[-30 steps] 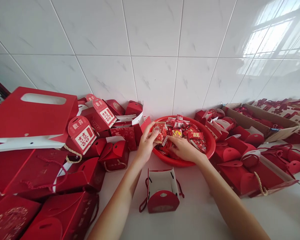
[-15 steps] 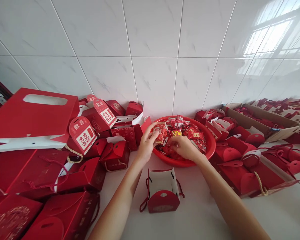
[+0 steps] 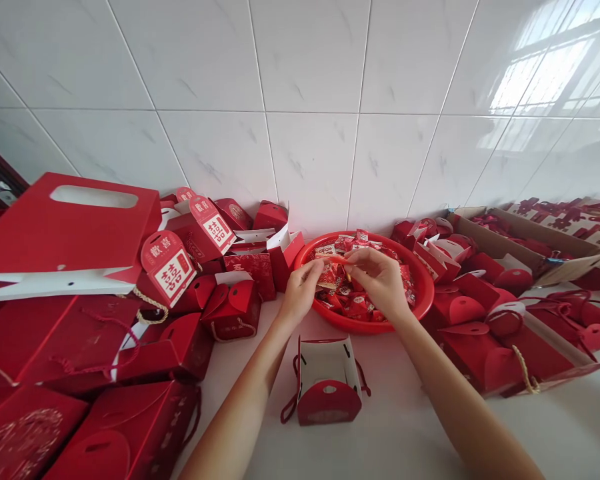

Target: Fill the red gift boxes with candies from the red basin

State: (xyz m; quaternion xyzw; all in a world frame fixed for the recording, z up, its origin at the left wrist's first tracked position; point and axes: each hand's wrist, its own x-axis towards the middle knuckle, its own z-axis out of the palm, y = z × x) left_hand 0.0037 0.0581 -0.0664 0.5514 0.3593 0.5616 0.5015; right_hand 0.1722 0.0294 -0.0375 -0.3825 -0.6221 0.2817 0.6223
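A round red basket (image 3: 423, 303) full of small wrapped red packets (image 3: 357, 307) stands by the tiled wall. Over its left side my left hand (image 3: 303, 287) pinches the left end of a small red packet (image 3: 336, 261). The fingers of my right hand (image 3: 379, 277) are closed at that packet's right end. In front of the basket, between my forearms, sits an open red box (image 3: 329, 400) with a white inside and dark red cord handles. Nothing shows inside this box.
Many red gift boxes (image 3: 233, 307) are piled at the left, with a large one (image 3: 95, 227) on top. More red boxes (image 3: 473, 307) lie at the right, beside a cardboard carton (image 3: 510, 233). White tiles (image 3: 310, 160) rise behind.
My right hand has risen from among the packets and come nearer my left hand. A red packet is now stretched between them. The patterned packet has left my left fingertips.
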